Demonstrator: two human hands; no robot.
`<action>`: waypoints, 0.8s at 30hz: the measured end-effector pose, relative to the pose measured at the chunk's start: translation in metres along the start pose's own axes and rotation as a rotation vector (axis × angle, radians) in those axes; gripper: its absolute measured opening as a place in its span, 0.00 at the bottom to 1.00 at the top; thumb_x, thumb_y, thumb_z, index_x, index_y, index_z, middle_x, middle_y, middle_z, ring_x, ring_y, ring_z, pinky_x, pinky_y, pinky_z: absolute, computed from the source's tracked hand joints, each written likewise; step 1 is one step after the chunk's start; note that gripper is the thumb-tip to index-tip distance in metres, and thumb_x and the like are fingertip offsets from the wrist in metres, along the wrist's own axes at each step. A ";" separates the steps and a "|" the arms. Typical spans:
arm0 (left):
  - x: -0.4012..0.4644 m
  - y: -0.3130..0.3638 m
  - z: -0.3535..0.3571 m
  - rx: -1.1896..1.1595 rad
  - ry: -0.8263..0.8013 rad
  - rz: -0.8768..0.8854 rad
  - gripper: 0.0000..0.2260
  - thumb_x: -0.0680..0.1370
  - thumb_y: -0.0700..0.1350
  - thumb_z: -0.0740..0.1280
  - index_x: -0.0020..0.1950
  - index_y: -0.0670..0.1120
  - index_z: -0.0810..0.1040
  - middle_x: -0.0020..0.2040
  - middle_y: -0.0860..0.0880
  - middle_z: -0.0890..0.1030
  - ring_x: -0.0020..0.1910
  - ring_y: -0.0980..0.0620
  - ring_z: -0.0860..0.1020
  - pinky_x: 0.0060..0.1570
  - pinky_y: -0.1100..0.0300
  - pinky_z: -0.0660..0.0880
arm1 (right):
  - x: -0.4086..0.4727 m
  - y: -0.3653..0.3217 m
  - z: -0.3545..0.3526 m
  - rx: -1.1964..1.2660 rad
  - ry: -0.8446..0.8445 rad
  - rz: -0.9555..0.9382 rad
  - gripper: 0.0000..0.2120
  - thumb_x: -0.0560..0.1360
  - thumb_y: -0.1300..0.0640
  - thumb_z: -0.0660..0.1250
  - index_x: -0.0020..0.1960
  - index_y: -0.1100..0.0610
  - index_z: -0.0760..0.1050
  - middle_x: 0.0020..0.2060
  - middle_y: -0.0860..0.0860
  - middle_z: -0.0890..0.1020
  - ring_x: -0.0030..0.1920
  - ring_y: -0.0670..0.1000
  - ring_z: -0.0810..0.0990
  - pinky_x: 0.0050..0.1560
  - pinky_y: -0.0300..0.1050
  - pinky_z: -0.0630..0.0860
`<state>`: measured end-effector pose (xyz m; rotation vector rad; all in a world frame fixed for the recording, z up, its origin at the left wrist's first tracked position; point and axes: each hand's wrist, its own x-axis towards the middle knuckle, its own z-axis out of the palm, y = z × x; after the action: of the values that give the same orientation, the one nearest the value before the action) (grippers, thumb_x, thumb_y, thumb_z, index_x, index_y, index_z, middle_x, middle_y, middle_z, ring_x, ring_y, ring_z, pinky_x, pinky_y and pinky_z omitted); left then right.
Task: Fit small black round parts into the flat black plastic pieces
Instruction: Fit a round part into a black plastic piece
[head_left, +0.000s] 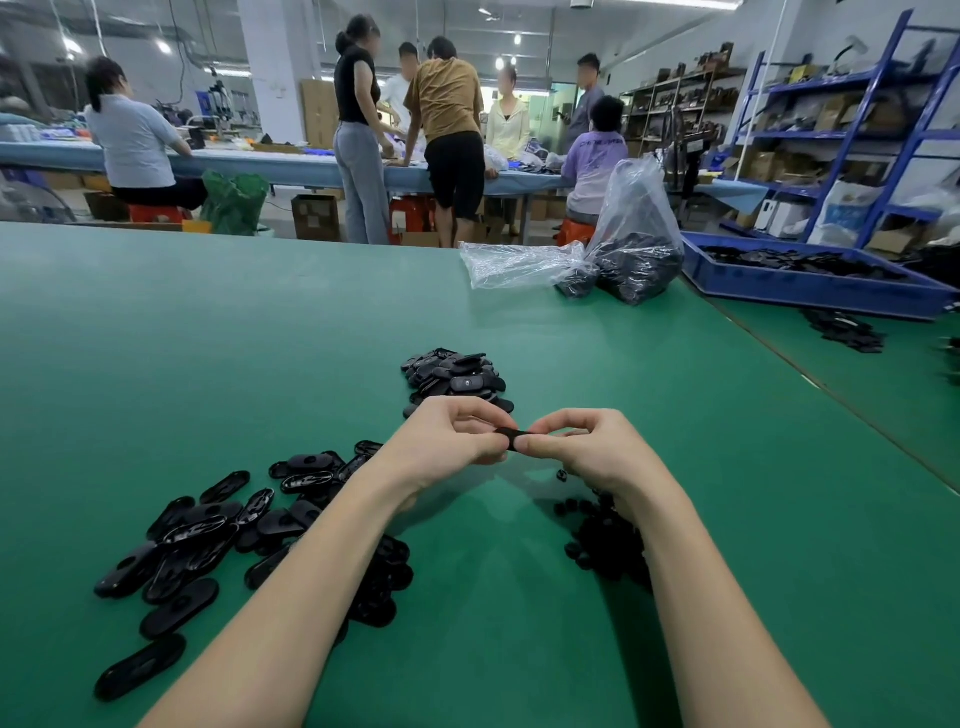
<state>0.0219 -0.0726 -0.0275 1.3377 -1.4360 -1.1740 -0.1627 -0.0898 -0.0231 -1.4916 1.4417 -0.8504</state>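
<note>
Right over the middle of the green table (208, 338), both hands are raised together, sharing one flat black piece (511, 433) between them. The left hand (447, 441) has its fingers curled and pinches the left end of the piece between thumb and fingertips; the right hand (587, 447) pinches the right end the same way, thumb underneath, fingers bent over the top. Only a thin dark edge of the piece shows between the fingertips, so I cannot tell whether a round part is already seated in it.

To the near left, under and beside the left forearm, lies a loose scatter of flat oval pieces (197, 545), some overlapping, some face up, some face down. To the near right, partly hidden by the right forearm, sits a heap of small round parts (602, 551), with one stray round part (561, 475) lying apart just below the right hand. Just beyond the hands, a tighter pile of oval pieces (454, 376) rests on the mat.

Farther off to the right stand two clear plastic bags (636, 244) with dark contents, and beside them a blue tray (810, 288) filled with more black pieces. Across the room, several people (441, 135) gather at a long bench, with blue shelving (841, 135) on the right.
</note>
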 end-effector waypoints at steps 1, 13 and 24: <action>0.000 0.001 0.001 0.050 0.021 -0.005 0.08 0.74 0.36 0.73 0.46 0.48 0.84 0.37 0.51 0.85 0.37 0.55 0.82 0.46 0.65 0.77 | 0.000 0.001 0.001 0.004 0.000 -0.006 0.10 0.66 0.51 0.83 0.40 0.53 0.84 0.30 0.47 0.78 0.23 0.43 0.66 0.23 0.31 0.61; 0.002 0.001 0.001 0.057 0.074 -0.069 0.06 0.73 0.37 0.74 0.46 0.47 0.85 0.39 0.49 0.85 0.39 0.53 0.81 0.54 0.59 0.77 | 0.005 0.001 0.007 -0.086 0.045 -0.024 0.05 0.68 0.53 0.80 0.38 0.51 0.85 0.29 0.43 0.80 0.30 0.42 0.74 0.33 0.35 0.67; 0.004 -0.001 -0.002 0.008 0.067 -0.076 0.07 0.73 0.35 0.74 0.46 0.46 0.85 0.39 0.49 0.86 0.39 0.53 0.82 0.56 0.57 0.78 | 0.006 -0.001 0.007 -0.063 0.017 -0.043 0.04 0.70 0.55 0.79 0.39 0.52 0.84 0.27 0.42 0.80 0.29 0.41 0.74 0.32 0.33 0.68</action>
<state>0.0238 -0.0767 -0.0286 1.4344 -1.3539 -1.1625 -0.1548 -0.0949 -0.0255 -1.5702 1.4657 -0.8525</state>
